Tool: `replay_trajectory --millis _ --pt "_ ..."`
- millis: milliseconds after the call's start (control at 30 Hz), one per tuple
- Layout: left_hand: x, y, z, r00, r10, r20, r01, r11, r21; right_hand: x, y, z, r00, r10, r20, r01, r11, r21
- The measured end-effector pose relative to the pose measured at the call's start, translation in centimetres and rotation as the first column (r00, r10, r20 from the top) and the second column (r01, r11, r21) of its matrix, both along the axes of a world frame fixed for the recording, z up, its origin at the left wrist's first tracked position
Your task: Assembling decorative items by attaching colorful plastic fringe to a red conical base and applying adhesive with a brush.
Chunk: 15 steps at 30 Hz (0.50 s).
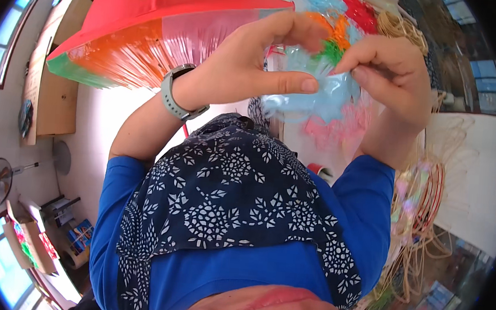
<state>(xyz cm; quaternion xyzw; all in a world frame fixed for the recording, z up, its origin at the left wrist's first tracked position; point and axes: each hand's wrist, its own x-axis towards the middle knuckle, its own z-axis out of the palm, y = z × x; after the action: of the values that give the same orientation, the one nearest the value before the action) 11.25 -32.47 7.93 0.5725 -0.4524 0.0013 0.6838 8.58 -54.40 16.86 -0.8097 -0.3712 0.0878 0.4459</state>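
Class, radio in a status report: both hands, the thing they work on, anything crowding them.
Left hand and right hand both pinching pale blue fringed paper. Orange and green fringe just above the fingers. Red fringed lantern close at left, not touching.

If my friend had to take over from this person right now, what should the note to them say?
Left hand: raised in front of the chest, thumb and fingers pinching the pale blue fringed paper.
Right hand: fingers pinching the same paper at its top edge, close to the left thumb.
Things: the blue paper is held up between both hands; orange and green fringe sits just behind it, pink fringe below. A big red lantern with fringe hangs to the left.
Done: blue paper gripped by both hands.
Left: cannot tell how far the fringe work has got.
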Motion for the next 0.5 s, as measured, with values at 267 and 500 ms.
replay_trajectory --millis 267,500 --pt "-3.3 4.1 -1.7 0.859 -0.109 -0.500 0.190 0.975 0.115 -3.4 1.7 -2.7 0.968 -0.197 -0.158 0.233 0.936 0.262" --pt "-4.7 5.5 -1.6 0.881 -0.040 -0.471 0.128 0.980 0.156 -4.3 3.2 -3.9 0.932 -0.342 -0.122 0.361 0.907 0.217"
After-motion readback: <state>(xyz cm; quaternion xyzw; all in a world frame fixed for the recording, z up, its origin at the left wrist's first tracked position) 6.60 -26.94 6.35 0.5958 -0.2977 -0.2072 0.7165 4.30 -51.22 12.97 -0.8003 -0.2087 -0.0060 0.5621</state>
